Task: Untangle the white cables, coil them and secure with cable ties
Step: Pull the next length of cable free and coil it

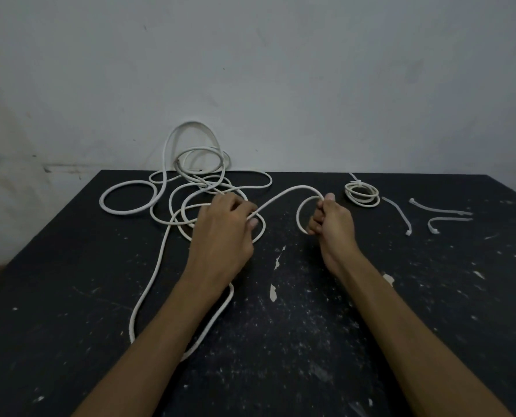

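The right hand (330, 219) grips a small loop of white cable (283, 197) while the left hand (228, 219) pinches the same strand near the tangle (190, 179), with a tied coil (362, 194) and three loose cable ties (440, 209) lying rightward on the scuffed black table (310, 326) against a grey wall (280, 70).

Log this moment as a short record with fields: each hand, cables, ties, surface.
left hand: grips the loose cable near the tangle
right hand: holds a small loop of that cable
finished coil: tied, right of the hands
spare ties: three, loose, far right
table: black, scuffed
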